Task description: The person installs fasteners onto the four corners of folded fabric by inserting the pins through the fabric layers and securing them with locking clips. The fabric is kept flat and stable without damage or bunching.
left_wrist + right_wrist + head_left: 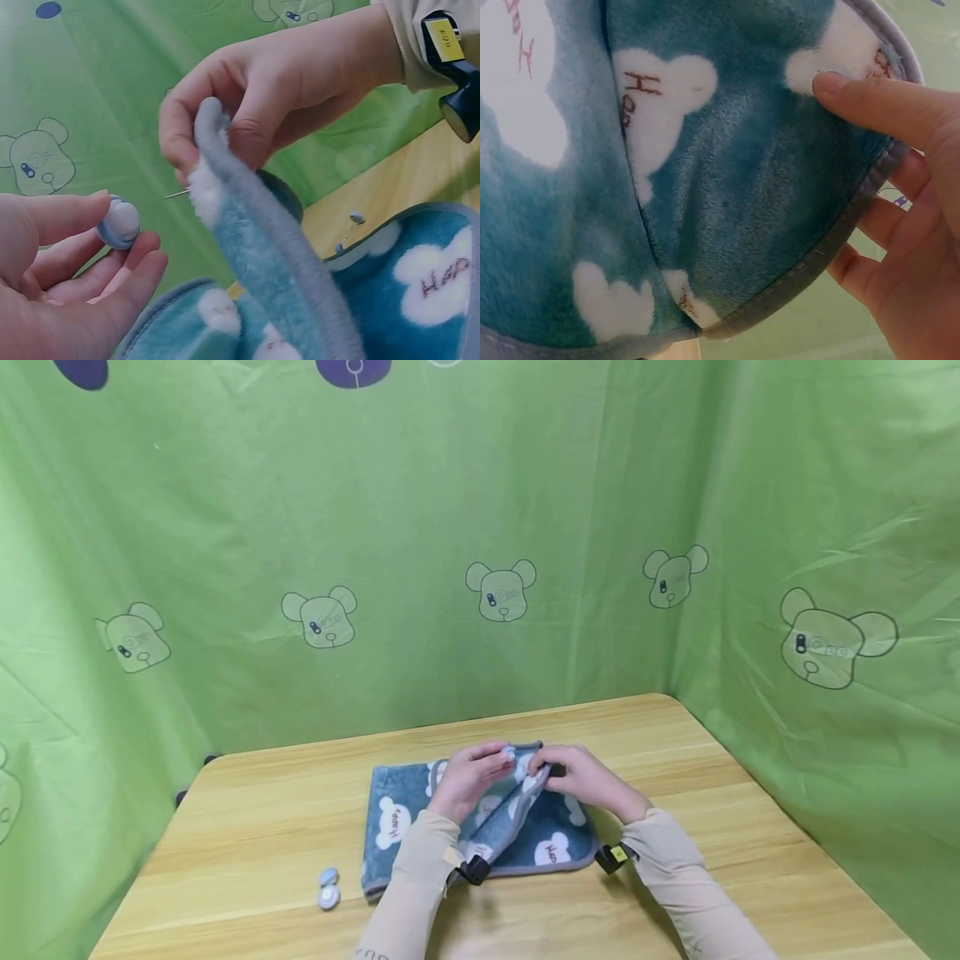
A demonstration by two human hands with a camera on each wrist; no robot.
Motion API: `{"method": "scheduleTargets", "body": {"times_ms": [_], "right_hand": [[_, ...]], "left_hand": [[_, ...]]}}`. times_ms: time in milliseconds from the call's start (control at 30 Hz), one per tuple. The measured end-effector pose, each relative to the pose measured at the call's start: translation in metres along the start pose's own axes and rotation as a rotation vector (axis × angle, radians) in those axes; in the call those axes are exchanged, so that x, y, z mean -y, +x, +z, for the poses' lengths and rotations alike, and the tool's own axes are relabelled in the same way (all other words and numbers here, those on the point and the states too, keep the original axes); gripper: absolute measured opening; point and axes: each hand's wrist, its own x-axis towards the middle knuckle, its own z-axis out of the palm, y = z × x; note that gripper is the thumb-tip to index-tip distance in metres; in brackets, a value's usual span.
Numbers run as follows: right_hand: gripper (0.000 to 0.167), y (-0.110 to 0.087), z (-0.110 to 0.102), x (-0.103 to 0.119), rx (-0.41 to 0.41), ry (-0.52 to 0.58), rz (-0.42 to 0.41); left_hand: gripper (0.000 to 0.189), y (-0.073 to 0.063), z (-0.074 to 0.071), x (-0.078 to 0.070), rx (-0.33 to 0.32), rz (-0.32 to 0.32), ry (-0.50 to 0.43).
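A teal fleece blanket (386, 835) with white bear prints and grey edging lies folded on the table. My right hand (581, 777) pinches a raised corner of it between thumb and fingers; in the right wrist view the thumb (855, 94) lies on the fleece. In the left wrist view, a thin metal pin (178, 194) sticks out of the raised cloth towards my left hand (82, 277). That hand holds a small round blue-and-white cap (120, 223) in its fingertips, a short gap from the pin's point. The pin's other end is hidden.
Two small round pale-blue and white pieces (328, 896) lie on the wooden table (247, 827), left of the blanket. The left wrist view shows small blue pieces (356, 218) beyond the blanket's edge. A green curtain (420, 527) encloses the table's back and sides.
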Motion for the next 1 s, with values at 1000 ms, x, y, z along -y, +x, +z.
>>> {"method": "scheduleTargets", "body": {"times_ms": [1000], "right_hand": [[0.017,0.0008,0.0001,0.0005,0.033,0.029,0.043]], "left_hand": [[0.035,0.0011,0.0087,0.008,0.049,-0.046,0.007]]}}
